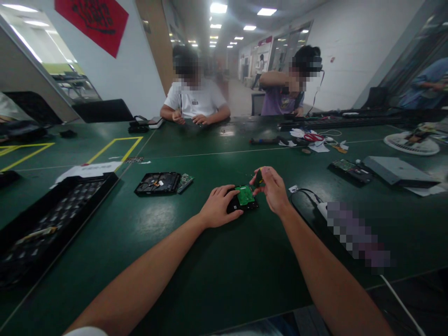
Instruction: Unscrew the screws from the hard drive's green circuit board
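A black hard drive with a green circuit board [246, 196] on top lies on the dark green table [168, 252]. My left hand [220, 207] rests over its left side, fingers wrapped round the edges and holding it against the table. Above the drive's right edge, my right hand [271, 189] grips a small dark tool with some yellow on it [259, 177], its fingers closed round the handle. The tool's tip cannot be made out. Left of my hands sits an opened black drive case [157, 183], with a loose circuit board [185, 182] beside it.
A long black tray [52, 224] stands at the left. On the right are a power strip [336, 228] with a cable, another drive [351, 171] and a grey metal box [399, 171]. Two people [196, 100] sit across the table; papers and wires [317, 140] lie further back.
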`<state>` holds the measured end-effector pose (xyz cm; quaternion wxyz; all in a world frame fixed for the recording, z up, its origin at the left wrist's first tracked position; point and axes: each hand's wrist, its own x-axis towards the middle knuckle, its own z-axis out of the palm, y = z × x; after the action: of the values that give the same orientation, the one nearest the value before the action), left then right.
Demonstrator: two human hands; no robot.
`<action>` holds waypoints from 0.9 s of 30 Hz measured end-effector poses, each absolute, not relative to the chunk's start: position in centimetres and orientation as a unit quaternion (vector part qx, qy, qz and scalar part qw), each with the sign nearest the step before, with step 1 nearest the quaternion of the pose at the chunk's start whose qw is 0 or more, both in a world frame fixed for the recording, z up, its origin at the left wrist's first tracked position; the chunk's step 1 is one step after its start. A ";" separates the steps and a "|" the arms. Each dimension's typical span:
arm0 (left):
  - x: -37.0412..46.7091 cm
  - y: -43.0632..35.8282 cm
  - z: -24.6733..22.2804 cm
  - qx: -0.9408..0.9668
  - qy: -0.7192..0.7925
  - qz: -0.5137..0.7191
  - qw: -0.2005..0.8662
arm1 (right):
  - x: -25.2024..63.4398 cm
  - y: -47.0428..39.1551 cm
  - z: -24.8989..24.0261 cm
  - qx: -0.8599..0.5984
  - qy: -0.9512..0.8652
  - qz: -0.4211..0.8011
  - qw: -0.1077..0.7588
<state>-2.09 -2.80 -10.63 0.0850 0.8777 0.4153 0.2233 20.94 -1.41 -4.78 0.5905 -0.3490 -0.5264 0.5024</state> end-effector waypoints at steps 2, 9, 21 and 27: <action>-2.1 -2.8 -10.6 0.877 0.417 0.223 0.087 | 20.9 -1.4 -4.8 -0.344 -0.520 0.506 0.596; -2.1 -2.8 -10.6 0.877 0.416 0.226 0.087 | 20.8 -1.2 -4.9 -0.340 -0.495 0.529 0.600; -2.1 -2.8 -10.7 0.877 0.417 0.221 0.084 | 20.8 -1.5 -4.8 -0.346 -0.526 0.509 0.587; -2.0 -2.9 -10.5 0.876 0.418 0.223 0.085 | 20.7 -1.5 -4.7 -0.347 -0.515 0.508 0.596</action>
<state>-2.02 -2.90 -10.53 0.0851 0.8765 0.4181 0.2230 20.66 -1.54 -4.72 0.5962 -0.3472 -0.5154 0.5084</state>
